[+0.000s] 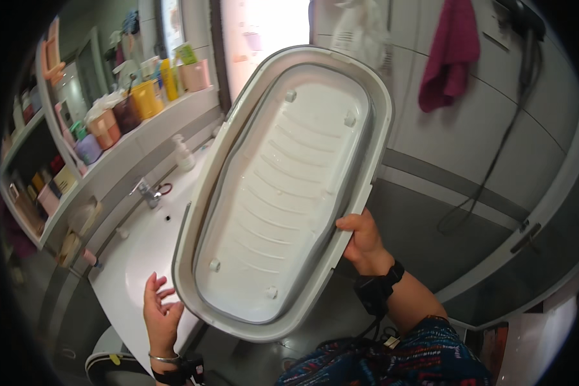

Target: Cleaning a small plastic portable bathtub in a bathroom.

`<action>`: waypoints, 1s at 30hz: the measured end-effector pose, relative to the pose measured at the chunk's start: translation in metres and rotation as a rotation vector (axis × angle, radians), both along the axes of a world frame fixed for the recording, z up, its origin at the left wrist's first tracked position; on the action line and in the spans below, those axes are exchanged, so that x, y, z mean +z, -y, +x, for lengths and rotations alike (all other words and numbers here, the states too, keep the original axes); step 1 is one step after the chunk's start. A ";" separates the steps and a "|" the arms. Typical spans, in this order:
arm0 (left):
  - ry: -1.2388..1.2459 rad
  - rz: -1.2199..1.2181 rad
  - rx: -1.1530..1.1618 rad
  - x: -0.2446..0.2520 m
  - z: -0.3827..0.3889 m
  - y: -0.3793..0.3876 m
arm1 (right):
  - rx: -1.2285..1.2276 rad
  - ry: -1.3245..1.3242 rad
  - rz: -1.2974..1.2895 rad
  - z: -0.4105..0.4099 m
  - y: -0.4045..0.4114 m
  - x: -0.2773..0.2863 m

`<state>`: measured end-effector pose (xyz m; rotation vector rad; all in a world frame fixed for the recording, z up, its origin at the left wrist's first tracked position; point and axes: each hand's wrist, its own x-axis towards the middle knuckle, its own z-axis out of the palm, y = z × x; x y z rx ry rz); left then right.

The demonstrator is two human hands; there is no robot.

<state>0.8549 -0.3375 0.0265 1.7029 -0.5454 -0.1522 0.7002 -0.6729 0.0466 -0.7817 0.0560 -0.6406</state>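
A folded plastic washboard basin (pixel 280 193), white inside with a grey-beige rim, is held up tilted in front of me. Curved ridges run across its middle, and small round white knobs sit near its corners. My right hand (pixel 362 239) grips the rim on the lower right side, with the thumb over the edge. My left hand (pixel 161 309) is beside the lower left rim, fingers apart and slightly curled, holding nothing. Both wrists wear black straps with devices, and a silver bangle is on the left one.
A white washbasin counter (pixel 140 255) with a chrome faucet (pixel 147 193) and a pump bottle (pixel 183 154) is at left. A shelf above it holds cups and bottles. A magenta towel (pixel 448 58) and a corded hair dryer (pixel 526 24) hang at upper right. A bin (pixel 118 362) stands below.
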 end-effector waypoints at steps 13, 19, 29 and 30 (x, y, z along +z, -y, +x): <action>0.256 -0.101 -0.747 0.065 -0.147 0.295 | -0.365 -0.249 -0.281 -0.155 0.078 -0.073; 0.145 -0.053 -0.768 0.059 -0.243 0.419 | -0.554 -0.568 -0.639 -0.223 0.108 -0.111; -0.088 -0.206 -0.653 -0.029 -0.282 0.449 | -0.825 -0.779 -1.219 -0.335 0.174 -0.097; -0.100 -0.196 -0.665 -0.037 -0.281 0.447 | -1.084 -0.894 -1.257 -0.356 0.185 -0.087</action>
